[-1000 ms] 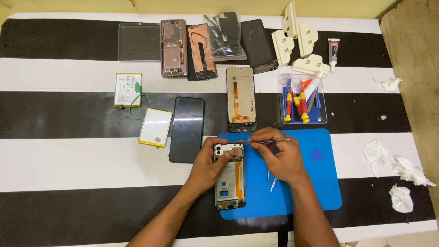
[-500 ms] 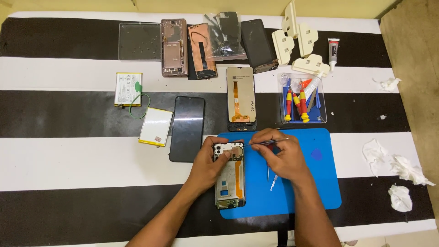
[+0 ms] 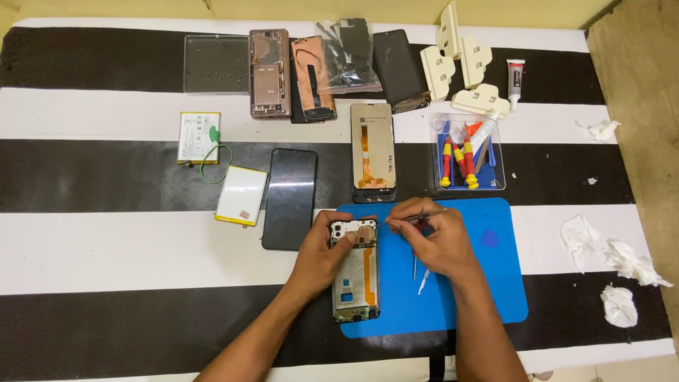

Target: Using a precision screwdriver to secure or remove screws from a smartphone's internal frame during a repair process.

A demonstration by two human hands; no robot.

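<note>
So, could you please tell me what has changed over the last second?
Almost nothing visibly changed. The left hand still steadies the opened phone on the blue mat, and the right hand still holds the tweezers at its top end. The parts around them lie as before.

Surface (image 3: 106, 240): covering in broad black and white stripes, running crosswise and filling most of the view. Floor (image 3: 636, 64): brown, matte, showing along the surface's right edge. Pale yellowish strip (image 3: 283, 8): lying just beyond the surface's far edge; wall or floor, cannot tell. Light: falling evenly over the surface, casting only soft shadows.
</note>
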